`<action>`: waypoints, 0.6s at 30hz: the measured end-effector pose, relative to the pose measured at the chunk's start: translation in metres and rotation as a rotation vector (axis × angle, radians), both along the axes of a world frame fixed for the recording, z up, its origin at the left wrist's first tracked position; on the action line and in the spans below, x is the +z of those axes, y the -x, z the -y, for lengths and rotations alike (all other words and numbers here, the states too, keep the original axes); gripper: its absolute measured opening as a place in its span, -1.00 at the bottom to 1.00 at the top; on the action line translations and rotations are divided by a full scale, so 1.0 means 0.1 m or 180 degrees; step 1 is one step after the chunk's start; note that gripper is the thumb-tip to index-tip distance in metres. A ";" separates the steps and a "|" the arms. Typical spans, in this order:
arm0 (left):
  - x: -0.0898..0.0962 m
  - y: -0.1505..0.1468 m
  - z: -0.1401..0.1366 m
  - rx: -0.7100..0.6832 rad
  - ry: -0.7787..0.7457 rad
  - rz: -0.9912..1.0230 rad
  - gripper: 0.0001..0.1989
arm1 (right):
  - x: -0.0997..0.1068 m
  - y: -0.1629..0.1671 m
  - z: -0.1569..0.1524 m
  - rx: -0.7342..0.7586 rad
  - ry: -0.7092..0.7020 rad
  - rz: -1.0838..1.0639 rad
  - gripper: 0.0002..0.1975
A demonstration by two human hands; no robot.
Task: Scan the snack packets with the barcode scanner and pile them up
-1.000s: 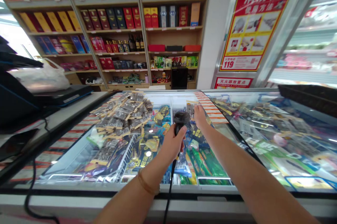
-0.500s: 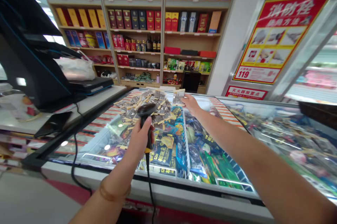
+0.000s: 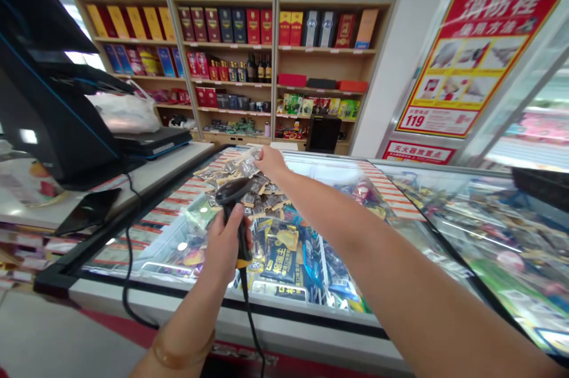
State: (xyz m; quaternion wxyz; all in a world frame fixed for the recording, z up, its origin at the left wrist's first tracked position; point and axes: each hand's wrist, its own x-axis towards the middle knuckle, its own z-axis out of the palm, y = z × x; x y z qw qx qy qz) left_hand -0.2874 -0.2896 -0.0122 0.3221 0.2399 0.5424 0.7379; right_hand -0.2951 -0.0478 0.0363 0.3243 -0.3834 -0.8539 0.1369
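Observation:
My left hand (image 3: 226,242) is wrapped around the handle of a black barcode scanner (image 3: 242,230), its head tilted over the pile and its cable hanging down. A heap of small clear packets (image 3: 262,197) with tan strips lies on the freezer's glass top. At the back of the heap, my right hand (image 3: 270,162) has its fingers closed at the edge of a small clear packet (image 3: 249,160). The right forearm crosses above the glass and hides part of the goods below.
Under the glass of the chest freezer (image 3: 178,292) lie bagged frozen goods (image 3: 282,250). To the left, a counter bears a checkout machine (image 3: 48,111), a white plastic bag (image 3: 124,112) and a dark phone-like slab (image 3: 89,211). Shelves of boxes (image 3: 226,46) stand behind.
My right hand has moved left with a small packet, from the right of the heap to its back. My left hand and the scanner have shifted slightly left.

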 end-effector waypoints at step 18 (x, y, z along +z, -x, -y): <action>0.05 -1.65 -1.16 -0.1454 -0.0035 -0.0236 -0.45 | -0.92 -4.99 -0.46 -0.2301 0.0256 -0.0077 -0.86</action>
